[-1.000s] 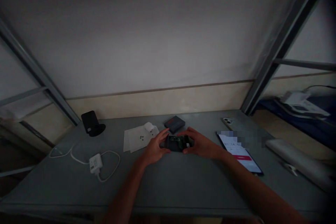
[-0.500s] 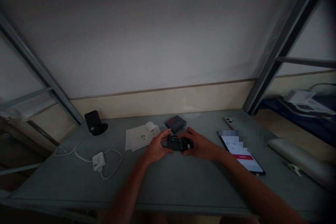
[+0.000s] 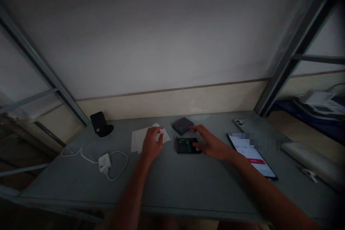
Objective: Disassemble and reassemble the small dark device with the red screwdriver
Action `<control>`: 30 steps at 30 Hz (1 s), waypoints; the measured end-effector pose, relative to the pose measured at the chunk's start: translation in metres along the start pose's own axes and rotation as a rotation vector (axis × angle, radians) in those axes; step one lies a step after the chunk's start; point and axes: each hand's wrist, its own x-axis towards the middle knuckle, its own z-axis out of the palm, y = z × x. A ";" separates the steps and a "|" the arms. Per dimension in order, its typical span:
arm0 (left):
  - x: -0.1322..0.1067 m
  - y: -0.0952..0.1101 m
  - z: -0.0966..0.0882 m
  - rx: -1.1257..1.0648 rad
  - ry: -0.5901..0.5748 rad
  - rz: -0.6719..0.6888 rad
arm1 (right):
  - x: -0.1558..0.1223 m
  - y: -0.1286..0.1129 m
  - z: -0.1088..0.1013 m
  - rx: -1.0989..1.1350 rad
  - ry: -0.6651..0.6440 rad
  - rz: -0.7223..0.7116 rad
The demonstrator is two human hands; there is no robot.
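Observation:
A black open case with a green circuit board inside lies on the grey table in front of me. My right hand is at its right end, thumb and forefinger spread; the thumb overlaps the case's edge, and I cannot tell whether it touches. Off to the left, my left hand is over white sheets of paper, its thumb and fingers apart and nothing visible between them. That hand hides much of the paper and most of a small white object. Just behind the case lies a dark grey box with red lettering.
A tablet with a lit screen lies at the right, near a phone and a long grey roll. At the left are a black stand and a white adapter with its cable. Metal posts flank the table.
My left hand has let go of the case and moved left over the paper. The case now lies flat, and my right hand's fingers have spread. The view has shifted slightly.

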 end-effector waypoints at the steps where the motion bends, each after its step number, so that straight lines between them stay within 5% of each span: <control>1: 0.001 -0.005 -0.002 0.094 0.014 -0.004 | 0.000 0.005 0.000 0.002 0.056 0.008; 7: -0.002 -0.021 0.003 0.278 -0.155 -0.017 | 0.005 0.025 -0.002 0.004 0.270 0.026; 20: -0.002 -0.019 0.005 0.483 -0.163 0.016 | 0.009 0.002 -0.011 -0.012 0.276 -0.039; 25: 0.000 -0.008 0.015 0.309 -0.064 0.051 | 0.009 -0.003 -0.013 -0.100 0.428 -0.090; 30: 0.021 0.019 0.033 -0.163 -0.115 0.035 | 0.009 -0.006 -0.008 0.154 0.451 -0.021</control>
